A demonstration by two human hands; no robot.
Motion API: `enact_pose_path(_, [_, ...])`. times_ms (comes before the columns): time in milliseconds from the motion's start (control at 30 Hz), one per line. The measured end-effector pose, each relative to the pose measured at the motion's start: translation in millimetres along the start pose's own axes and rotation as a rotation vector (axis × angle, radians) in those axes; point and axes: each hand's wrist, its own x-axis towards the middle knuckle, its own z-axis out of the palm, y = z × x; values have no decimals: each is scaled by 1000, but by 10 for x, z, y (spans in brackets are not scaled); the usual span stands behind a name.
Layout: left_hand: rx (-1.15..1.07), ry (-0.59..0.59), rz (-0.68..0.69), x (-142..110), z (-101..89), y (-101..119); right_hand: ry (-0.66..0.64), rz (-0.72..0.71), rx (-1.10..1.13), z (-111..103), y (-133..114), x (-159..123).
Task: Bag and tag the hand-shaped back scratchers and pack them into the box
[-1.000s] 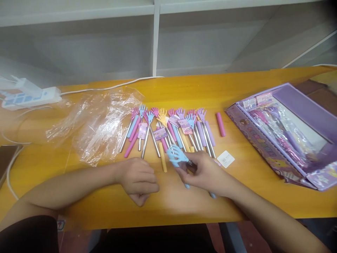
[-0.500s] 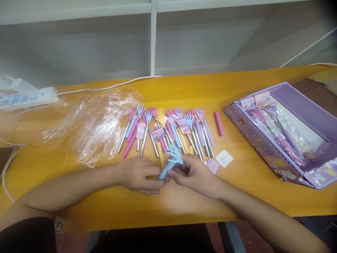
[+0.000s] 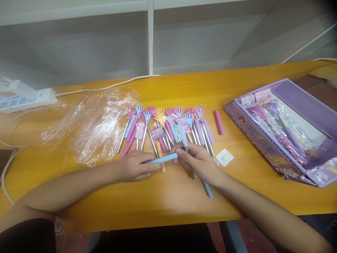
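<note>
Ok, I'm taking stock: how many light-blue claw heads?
4: one claw head in the right hand; on the table, two left of the front yellow head, one right of it. More may be hidden.

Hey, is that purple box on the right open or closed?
Open: the purple box shows its inside, with plastic-wrapped back scratchers visible in it.

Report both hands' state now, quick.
Left hand: closed on a light blue tube.
Right hand: closed on a blue hand-shaped scratcher.
</note>
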Motion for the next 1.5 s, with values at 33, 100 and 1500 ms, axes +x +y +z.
enact_pose_path(33, [9,-17,-4,-1,6,5,-24,1,-33,26,1,-14])
enact_pose_path(100, [22,-30,-22,3,22,18,-62,7,-82,69,-5,-43])
enact_pose_path(1500, [48,68,-319,14,8,-9,343,-445,220,-282,-108,85])
